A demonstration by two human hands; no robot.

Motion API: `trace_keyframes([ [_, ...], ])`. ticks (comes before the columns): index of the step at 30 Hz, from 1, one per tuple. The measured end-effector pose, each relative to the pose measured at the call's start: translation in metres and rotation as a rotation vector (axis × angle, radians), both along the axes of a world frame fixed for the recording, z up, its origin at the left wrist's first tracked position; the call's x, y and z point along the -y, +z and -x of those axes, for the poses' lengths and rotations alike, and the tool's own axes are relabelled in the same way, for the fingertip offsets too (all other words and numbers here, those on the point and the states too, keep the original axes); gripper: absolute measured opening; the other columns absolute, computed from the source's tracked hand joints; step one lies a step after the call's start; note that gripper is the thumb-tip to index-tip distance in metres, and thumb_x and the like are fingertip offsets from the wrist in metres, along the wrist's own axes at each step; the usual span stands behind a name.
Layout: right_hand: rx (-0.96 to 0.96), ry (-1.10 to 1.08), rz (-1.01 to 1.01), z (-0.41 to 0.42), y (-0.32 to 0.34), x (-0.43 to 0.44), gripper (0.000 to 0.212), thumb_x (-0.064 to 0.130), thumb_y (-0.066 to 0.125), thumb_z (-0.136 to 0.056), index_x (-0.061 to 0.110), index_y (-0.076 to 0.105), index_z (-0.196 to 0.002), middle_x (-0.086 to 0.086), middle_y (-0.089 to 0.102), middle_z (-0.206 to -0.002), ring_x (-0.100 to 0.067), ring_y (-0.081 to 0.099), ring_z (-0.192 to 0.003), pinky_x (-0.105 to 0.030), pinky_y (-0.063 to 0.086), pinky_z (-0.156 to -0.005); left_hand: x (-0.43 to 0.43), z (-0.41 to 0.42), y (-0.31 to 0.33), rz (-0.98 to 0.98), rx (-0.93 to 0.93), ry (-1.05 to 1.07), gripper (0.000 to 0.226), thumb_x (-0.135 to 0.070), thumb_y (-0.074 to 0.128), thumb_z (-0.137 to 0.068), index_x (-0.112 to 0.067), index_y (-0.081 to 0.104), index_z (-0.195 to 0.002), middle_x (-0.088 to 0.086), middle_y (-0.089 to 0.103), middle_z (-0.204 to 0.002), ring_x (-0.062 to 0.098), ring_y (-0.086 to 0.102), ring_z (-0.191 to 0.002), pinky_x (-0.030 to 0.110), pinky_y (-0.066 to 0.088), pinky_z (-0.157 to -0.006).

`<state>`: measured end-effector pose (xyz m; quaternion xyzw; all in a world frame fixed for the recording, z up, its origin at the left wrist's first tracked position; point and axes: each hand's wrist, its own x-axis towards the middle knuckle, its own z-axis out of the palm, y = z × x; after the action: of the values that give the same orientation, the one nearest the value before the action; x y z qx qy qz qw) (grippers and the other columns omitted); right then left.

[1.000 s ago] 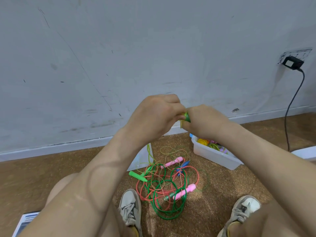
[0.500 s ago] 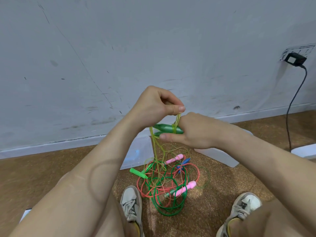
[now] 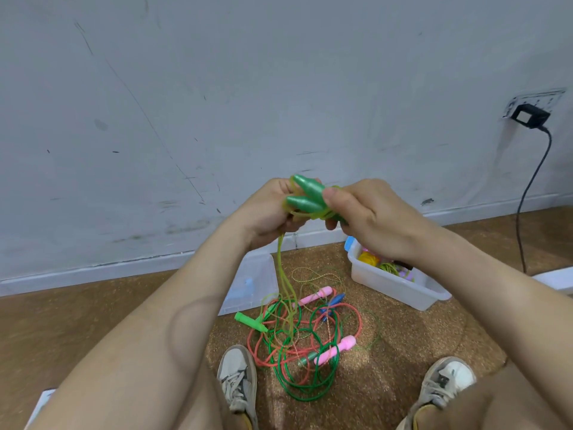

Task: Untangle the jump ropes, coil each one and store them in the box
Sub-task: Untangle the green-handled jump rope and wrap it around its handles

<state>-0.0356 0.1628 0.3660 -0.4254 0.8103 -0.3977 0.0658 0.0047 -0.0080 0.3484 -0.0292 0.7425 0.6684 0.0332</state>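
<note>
Hands (image 3: 269, 209) (image 3: 366, 218) gripping two glossy green handles (image 3: 305, 195), yellow-green rope (image 3: 283, 274) dangling

We hold two handles (image 3: 305, 197) above the rope tangle (image 3: 297, 336), which lies on the floor (image 3: 117, 305) between our shoes (image 3: 237, 380) — lid (image 3: 254, 283) behind-left, box (image 3: 400, 290) behind-right.

- A plain indoor room, bare and a little worn; which kind of room cannot be told.
- Behind the left hand (image 3: 266, 212) and the right hand (image 3: 366, 218) stands a pale grey painted wall (image 3: 217, 88), scuffed and scratched, with a white skirting board (image 3: 93, 271) at its foot.
- Below the hands lies a brown, cork-like floor (image 3: 77, 321).
- Up and to the right of the right hand, a wall socket (image 3: 538, 99) holds a black adapter (image 3: 528, 115); its cable (image 3: 527, 197) hangs to the floor.
- Below the right hand a clear plastic box (image 3: 400, 288) sits on the floor; its lid (image 3: 254, 283) lies below the left hand.
</note>
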Motion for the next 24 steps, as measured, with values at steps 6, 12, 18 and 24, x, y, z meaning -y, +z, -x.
trace_keyframes([
  [6,0.283,-0.127,0.174,0.012,-0.012,0.004,0.059,0.049,0.032,-0.089,0.007,0.061,-0.06,-0.009,0.048,-0.048,-0.015,0.039,-0.043,-0.029,0.031,-0.05,-0.019,-0.002,-0.007,0.13,-0.058,0.064,0.042,-0.011,0.037,-0.099,-0.012,0.049,-0.058,-0.002,0.039,-0.042,0.011,0.028,-0.039,0.022,0.025,-0.044],
  [12,0.394,-0.394,0.24,0.028,-0.014,0.004,0.031,0.038,0.034,-0.094,0.017,0.048,-0.076,-0.009,0.046,-0.059,-0.012,0.035,-0.039,-0.023,0.025,-0.043,-0.038,-0.002,-0.024,0.266,-0.092,0.129,0.023,-0.013,0.034,-0.103,-0.016,0.056,-0.105,0.0,0.043,-0.057,0.008,0.035,-0.043,0.024,0.031,-0.045],
  [18,0.128,-0.366,0.024,0.033,-0.024,0.006,0.036,0.048,0.035,-0.099,0.013,0.043,-0.098,-0.003,0.052,-0.067,-0.025,0.056,-0.066,-0.034,0.037,-0.057,-0.034,-0.013,-0.012,1.397,-0.321,0.073,0.018,-0.025,0.04,-0.098,-0.014,0.054,-0.103,0.01,0.062,-0.081,0.035,0.059,-0.079,0.038,0.041,-0.061],
  [24,-0.042,-0.283,-0.238,0.034,-0.023,0.003,0.036,0.049,0.039,-0.099,0.017,0.05,-0.087,-0.001,0.052,-0.063,-0.02,0.052,-0.066,-0.032,0.031,-0.054,-0.041,-0.017,0.004,1.364,-0.501,-0.021,0.013,-0.021,0.054,-0.091,-0.014,0.066,-0.09,0.005,0.067,-0.084,0.026,0.06,-0.08,0.034,0.036,-0.064],
])
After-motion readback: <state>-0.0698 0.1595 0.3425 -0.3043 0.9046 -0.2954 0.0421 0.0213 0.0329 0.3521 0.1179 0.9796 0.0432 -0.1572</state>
